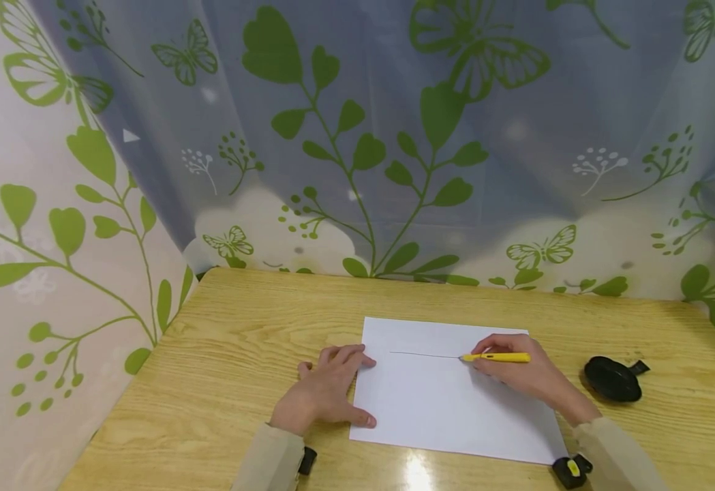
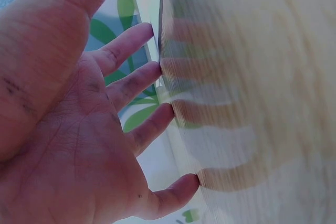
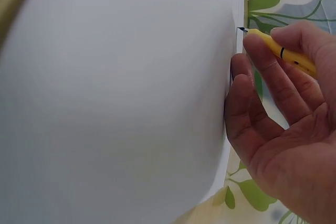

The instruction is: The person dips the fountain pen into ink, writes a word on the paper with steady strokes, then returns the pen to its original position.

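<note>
A white sheet of paper [image 1: 443, 409] lies on the wooden table, with one thin dark line [image 1: 424, 354] across its upper part. My right hand [image 1: 519, 365] pinches a yellow fountain pen [image 1: 501, 356] between thumb and fingers. The pen's dark nib meets the right end of the line. In the right wrist view, that hand [image 3: 294, 114] rests its lower fingers against the paper [image 3: 121, 93]. My left hand [image 1: 331, 387] lies at the sheet's left edge, fingers spread, thumb on the paper. From the left wrist, the hand [image 2: 89, 129] shows its fingertips touching the table surface.
On the wooden table [image 1: 210, 354], a black oval dish-like object [image 1: 613, 379] with a small tab stands right of the right hand. A curtain [image 1: 363, 204] with green leaves and butterflies hangs behind the table and along its left side.
</note>
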